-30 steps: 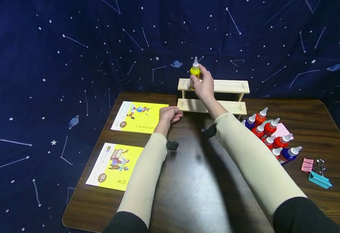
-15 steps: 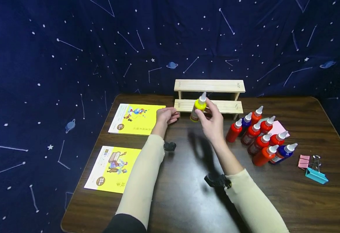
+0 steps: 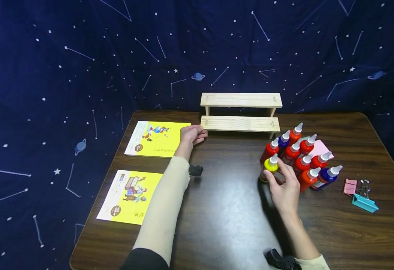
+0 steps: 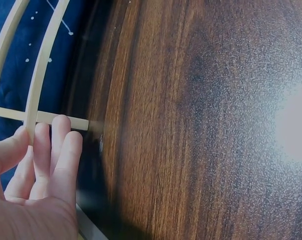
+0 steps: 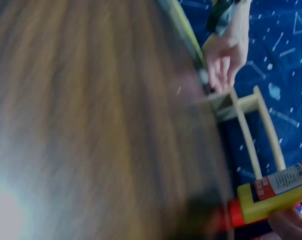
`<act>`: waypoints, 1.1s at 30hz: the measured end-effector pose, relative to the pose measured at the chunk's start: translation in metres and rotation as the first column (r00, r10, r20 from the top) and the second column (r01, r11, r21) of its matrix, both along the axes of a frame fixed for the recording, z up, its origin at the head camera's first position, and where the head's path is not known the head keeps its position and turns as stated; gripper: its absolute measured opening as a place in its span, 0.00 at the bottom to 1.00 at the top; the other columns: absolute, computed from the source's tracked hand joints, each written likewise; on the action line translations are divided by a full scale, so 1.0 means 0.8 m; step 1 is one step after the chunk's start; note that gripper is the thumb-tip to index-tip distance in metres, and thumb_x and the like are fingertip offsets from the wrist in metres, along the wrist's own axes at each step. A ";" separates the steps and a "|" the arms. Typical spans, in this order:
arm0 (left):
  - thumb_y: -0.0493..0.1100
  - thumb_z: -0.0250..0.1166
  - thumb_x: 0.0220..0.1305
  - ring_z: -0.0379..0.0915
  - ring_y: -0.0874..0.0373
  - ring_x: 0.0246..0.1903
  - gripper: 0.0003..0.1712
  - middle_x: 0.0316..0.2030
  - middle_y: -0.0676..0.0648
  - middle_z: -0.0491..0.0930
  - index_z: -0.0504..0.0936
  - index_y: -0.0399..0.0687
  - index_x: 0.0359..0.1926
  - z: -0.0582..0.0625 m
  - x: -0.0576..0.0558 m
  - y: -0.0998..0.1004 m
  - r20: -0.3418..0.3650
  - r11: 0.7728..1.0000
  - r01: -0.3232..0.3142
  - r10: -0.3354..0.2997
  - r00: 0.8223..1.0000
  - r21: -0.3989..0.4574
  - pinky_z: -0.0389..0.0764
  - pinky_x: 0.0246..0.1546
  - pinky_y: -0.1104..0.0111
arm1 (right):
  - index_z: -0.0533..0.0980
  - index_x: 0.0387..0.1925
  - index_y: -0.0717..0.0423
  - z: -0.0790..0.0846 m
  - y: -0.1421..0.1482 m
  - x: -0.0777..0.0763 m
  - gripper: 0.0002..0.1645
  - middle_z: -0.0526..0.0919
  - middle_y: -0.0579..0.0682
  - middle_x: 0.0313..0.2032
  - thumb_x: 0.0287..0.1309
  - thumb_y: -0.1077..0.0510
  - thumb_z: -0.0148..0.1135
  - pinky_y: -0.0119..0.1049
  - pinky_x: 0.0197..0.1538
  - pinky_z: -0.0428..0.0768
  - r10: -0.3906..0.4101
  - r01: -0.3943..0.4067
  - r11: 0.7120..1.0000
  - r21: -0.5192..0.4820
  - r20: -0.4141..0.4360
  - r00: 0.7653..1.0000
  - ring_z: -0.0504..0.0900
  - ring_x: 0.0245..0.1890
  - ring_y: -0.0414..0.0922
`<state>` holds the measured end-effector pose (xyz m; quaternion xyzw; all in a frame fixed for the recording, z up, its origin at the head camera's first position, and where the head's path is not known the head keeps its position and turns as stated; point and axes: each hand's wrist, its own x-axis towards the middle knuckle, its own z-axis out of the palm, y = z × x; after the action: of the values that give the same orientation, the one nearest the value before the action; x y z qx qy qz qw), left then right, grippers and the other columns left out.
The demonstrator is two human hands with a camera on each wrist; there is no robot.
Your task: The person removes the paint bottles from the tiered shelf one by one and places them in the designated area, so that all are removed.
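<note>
A yellow squeeze paint bottle (image 3: 271, 164) with a white pointed cap is gripped between the thumb and fingers of my right hand (image 3: 286, 189). It stands upright, low beside the front left of a group of red and blue paint bottles (image 3: 291, 152). The right wrist view shows the bottle's labelled side (image 5: 281, 185). At the back, a two-tier wooden display rack (image 3: 240, 123) has bare boards. My left hand (image 3: 192, 135) pinches the left end of its lower board; the left wrist view shows the thumb on one side of that board (image 4: 38, 75) and fingers on the other.
Two yellow-covered booklets (image 3: 163, 138) (image 3: 132, 197) lie along the left side of the table (image 3: 217, 210). Pink and teal binder clips (image 3: 364, 202) lie at the right. A pink pad (image 3: 321, 149) shows behind the bottles. A dark starry cloth (image 3: 170, 45) hangs behind the table.
My right hand has taken the yellow bottle from the rack's upper board, down and to the right, beside the other bottles. The left hand has stayed at the rack's end.
</note>
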<state>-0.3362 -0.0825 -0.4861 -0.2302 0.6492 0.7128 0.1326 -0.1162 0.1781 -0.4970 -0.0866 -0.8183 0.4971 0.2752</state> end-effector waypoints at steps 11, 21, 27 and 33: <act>0.38 0.64 0.63 0.84 0.52 0.40 0.16 0.43 0.40 0.85 0.81 0.42 0.52 0.003 0.000 -0.002 0.007 1.000 -0.006 0.006 1.000 0.008 0.85 0.40 0.64 | 0.72 0.62 0.54 -0.015 0.019 -0.003 0.32 0.78 0.58 0.52 0.55 0.61 0.68 0.54 0.56 0.77 -0.124 0.118 0.988 0.097 0.057 0.991 0.78 0.52 0.56; 0.37 0.64 0.63 0.83 0.50 0.43 0.16 0.42 0.41 0.85 0.81 0.42 0.52 0.004 0.001 -0.001 0.013 1.000 -0.006 0.006 1.000 0.011 0.84 0.43 0.64 | 0.70 0.65 0.50 -0.014 0.022 -0.009 0.34 0.78 0.59 0.55 0.56 0.60 0.67 0.55 0.57 0.75 -0.134 0.123 0.982 0.145 0.071 0.988 0.77 0.54 0.59; 0.38 0.64 0.63 0.83 0.51 0.42 0.16 0.43 0.41 0.85 0.81 0.42 0.52 0.003 0.003 -0.002 0.018 1.000 -0.006 0.006 1.000 0.008 0.84 0.43 0.64 | 0.67 0.67 0.47 -0.012 0.024 -0.002 0.39 0.77 0.58 0.57 0.54 0.61 0.69 0.54 0.53 0.79 -0.100 0.085 0.985 0.147 0.096 0.990 0.78 0.53 0.58; 0.39 0.65 0.63 0.83 0.51 0.43 0.16 0.42 0.41 0.85 0.81 0.43 0.52 0.003 0.003 0.001 0.004 1.000 0.002 -0.002 1.000 0.011 0.84 0.45 0.63 | 0.65 0.68 0.46 0.003 0.026 0.010 0.42 0.75 0.56 0.59 0.52 0.62 0.70 0.33 0.52 0.81 -0.083 0.074 0.984 0.160 0.049 0.995 0.79 0.49 0.57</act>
<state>-0.3336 -0.0814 -0.4838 -0.2305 0.6449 0.7159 0.1359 -0.1081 0.1986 -0.4942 -0.1104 -0.8586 0.4167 0.2776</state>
